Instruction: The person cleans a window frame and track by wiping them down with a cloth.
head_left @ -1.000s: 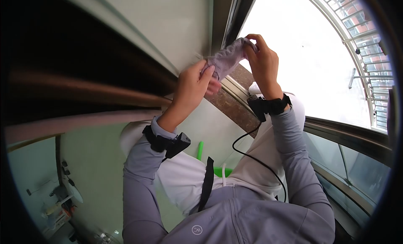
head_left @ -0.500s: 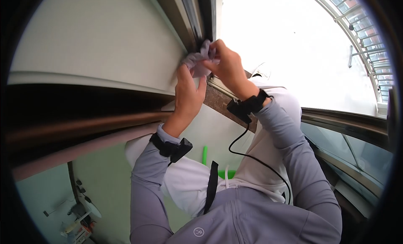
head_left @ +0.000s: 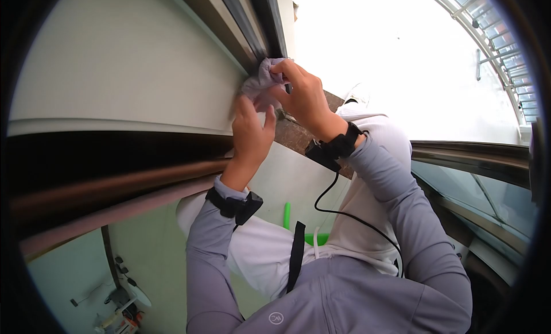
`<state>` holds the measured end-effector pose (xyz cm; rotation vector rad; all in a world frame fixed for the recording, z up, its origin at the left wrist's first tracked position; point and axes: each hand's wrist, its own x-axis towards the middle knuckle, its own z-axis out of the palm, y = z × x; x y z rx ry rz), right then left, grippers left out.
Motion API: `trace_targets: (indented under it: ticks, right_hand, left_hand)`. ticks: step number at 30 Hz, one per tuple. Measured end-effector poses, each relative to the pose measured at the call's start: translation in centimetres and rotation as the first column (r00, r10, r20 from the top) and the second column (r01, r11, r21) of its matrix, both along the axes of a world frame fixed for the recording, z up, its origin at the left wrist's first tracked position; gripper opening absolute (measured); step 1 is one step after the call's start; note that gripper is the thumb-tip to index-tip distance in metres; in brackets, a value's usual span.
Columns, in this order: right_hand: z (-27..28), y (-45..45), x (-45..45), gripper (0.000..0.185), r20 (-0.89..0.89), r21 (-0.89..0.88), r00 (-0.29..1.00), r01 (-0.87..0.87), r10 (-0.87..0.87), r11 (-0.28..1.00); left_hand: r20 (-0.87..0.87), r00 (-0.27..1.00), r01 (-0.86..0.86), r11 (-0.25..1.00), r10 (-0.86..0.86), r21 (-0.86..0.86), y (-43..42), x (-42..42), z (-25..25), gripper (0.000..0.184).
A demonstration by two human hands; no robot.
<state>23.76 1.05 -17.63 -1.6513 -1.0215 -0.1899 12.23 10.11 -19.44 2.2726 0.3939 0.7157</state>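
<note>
Metal frame (head_left: 238, 18), cloth (head_left: 262, 80) between both hands (head_left: 252, 132) (head_left: 308, 99)

2 hands (head_left: 252, 137), 1 cloth (head_left: 264, 79), 2 blk wrist straps (head_left: 225, 203), 1 blk cable (head_left: 344, 213), 1 jkt logo (head_left: 276, 318)

Cloth (head_left: 256, 86), upper centre: greyish lilac. Jacket (head_left: 367, 294), lower centre: muted lavender-grey, plain; round logo (head_left: 276, 318) on it pale, near white. Trousers (head_left: 258, 248): off-white, plain; drawstring (head_left: 316, 242) white. Wrist straps (head_left: 224, 204) and cable (head_left: 364, 219): black; waist strap (head_left: 296, 256) black too. Stone sill (head_left: 294, 135), centre: brown, mottled. Wall panel (head_left: 115, 58), upper left: pale grey-beige. Rail (head_left: 115, 187), left: coppery brown, dark band above; strip (head_left: 126, 206) below it dusty pink. Upright green piece (head_left: 287, 214), lower centre: vivid green. Barred grille (head_left: 505, 52), upper right: silvery grey, repeating lines
</note>
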Motion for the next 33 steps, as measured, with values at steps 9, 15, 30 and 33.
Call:
trace_targets:
  ticks: [9, 15, 30, 33]
  right_hand:
    - [-3.2, 0.3, -0.3, 0.023, -0.243, -0.240, 0.970, -0.038, -0.022, 0.970]
    - [0.3, 0.0, -0.4, 0.030, -0.047, 0.041, 0.999, -0.009, 0.011, 0.999]
    - [-4.7, 1.1, -0.1, 0.025, -0.264, -0.289, 0.963, -0.021, -0.059, 0.957]
    - [-3.3, 0.4, -0.8, 0.029, -0.421, -0.147, 0.907, -0.068, 0.000, 0.987]
  left_hand:
    - [-0.119, 0.992, 0.035, 0.997, -0.042, -0.063, 0.2, 0.5, -2.8, 0.039]
    - [0.088, 0.996, 0.011, 0.985, -0.026, 0.172, -0.3, -0.2, 0.8, 0.041]
    - [-0.213, 0.977, -0.016, 1.000, 0.015, -0.002, 0.0, 0.6, -3.8, 0.045]
    - [-0.094, 0.996, 0.002, 0.999, 0.001, 0.038, 0.2, 0.4, -2.9, 0.042]
